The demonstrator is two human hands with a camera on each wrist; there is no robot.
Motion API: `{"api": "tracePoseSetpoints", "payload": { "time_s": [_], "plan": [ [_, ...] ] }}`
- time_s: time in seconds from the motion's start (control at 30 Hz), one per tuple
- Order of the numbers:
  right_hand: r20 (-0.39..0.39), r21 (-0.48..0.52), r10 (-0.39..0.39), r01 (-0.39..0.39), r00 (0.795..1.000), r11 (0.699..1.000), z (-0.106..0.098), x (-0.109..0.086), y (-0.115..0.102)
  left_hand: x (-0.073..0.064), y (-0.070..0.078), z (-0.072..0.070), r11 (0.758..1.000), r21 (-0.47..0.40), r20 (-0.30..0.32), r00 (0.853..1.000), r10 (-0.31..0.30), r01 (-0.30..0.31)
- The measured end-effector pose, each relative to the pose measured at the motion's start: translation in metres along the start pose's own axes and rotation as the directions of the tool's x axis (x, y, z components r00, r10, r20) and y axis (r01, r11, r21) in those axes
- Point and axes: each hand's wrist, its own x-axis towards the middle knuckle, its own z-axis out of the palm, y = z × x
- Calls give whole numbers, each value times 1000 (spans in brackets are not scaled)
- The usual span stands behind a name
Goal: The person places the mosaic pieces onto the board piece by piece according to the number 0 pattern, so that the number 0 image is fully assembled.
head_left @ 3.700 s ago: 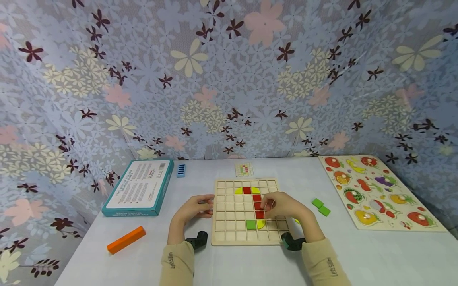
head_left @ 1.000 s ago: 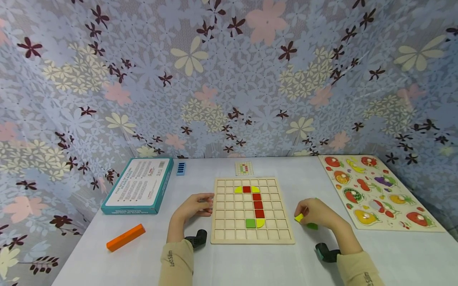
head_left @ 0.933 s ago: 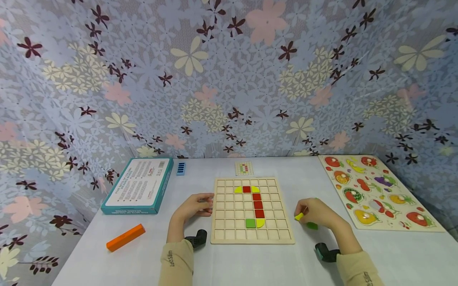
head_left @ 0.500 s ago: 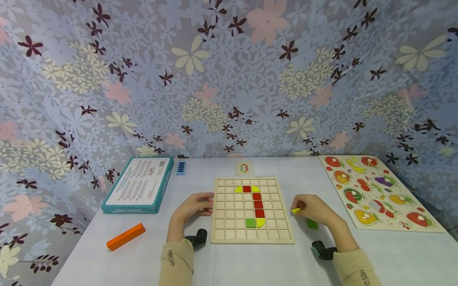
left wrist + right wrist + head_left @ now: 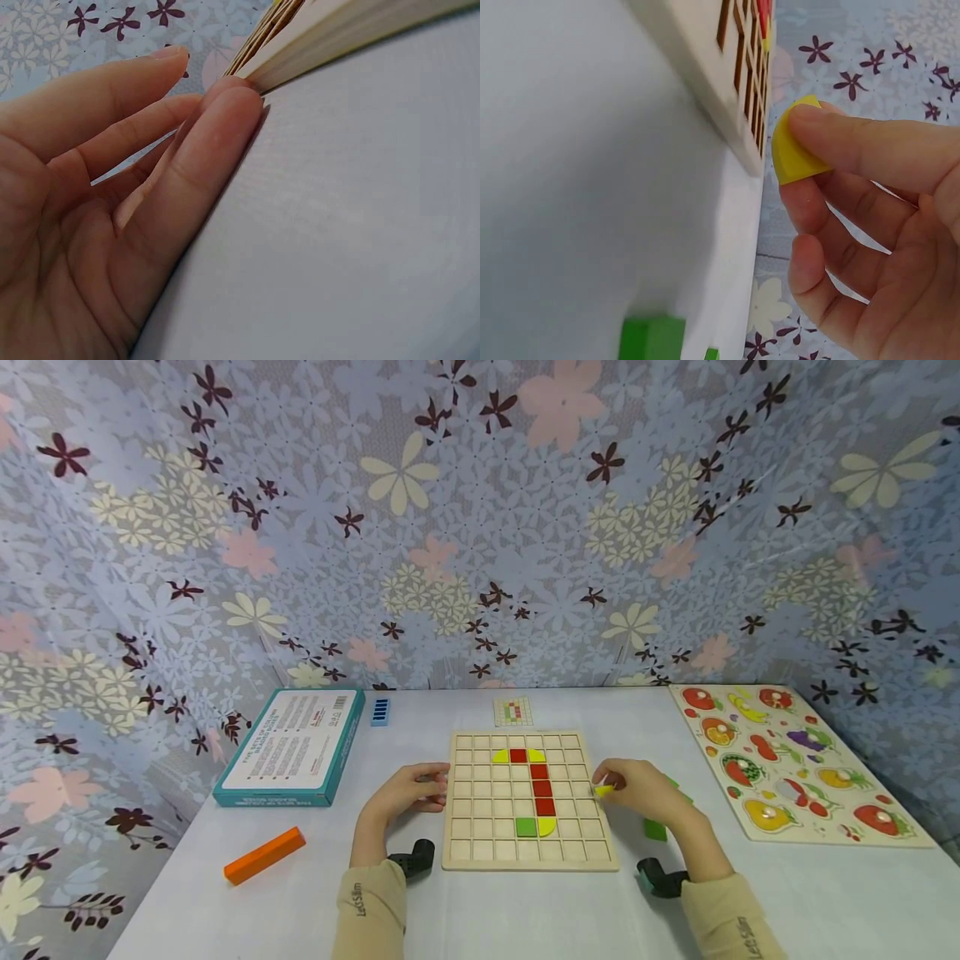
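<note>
My right hand (image 5: pixel 637 789) pinches a yellow quarter-round block (image 5: pixel 795 146) between thumb and fingers, close by the right edge of a wooden grid board (image 5: pixel 480 853). My left hand (image 5: pixel 405 793) lies at the board's left edge, its fingers loosely extended; in the left wrist view its fingertips (image 5: pixel 238 101) are right at the board's side. On the board, several red square blocks (image 5: pixel 542 788) form a hooked line with yellow quarter-round pieces (image 5: pixel 547 826) at the bends and end. One green square block (image 5: pixel 526 827) sits at the bottom left of that line.
Loose green blocks (image 5: pixel 655 830) lie under and behind my right forearm. A small pattern card (image 5: pixel 512 712) is behind the board. A fruit puzzle board (image 5: pixel 795 760) lies right; a teal box (image 5: pixel 288 747), a blue piece (image 5: pixel 380 712) and an orange bar (image 5: pixel 265 856) lie left.
My right hand went from the red blocks on the board to the table at the right, took up the yellow quarter-round block and moved back left with it. My left hand stayed put.
</note>
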Motion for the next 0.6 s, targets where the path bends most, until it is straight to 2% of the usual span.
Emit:
{"api": "tracePoseSetpoints", "payload": {
  "time_s": [0.33, 0.6],
  "plan": [
    [-24, 28, -64, 65, 998, 998, 6, 8, -9, 0, 0, 0, 1000, 9, -3, 1000, 2, -2],
    [-20, 77, -56, 57, 998, 995, 11, 14, -18, -1, 1, 1, 1000, 6, -4, 1000, -5, 5]
  ]
}}
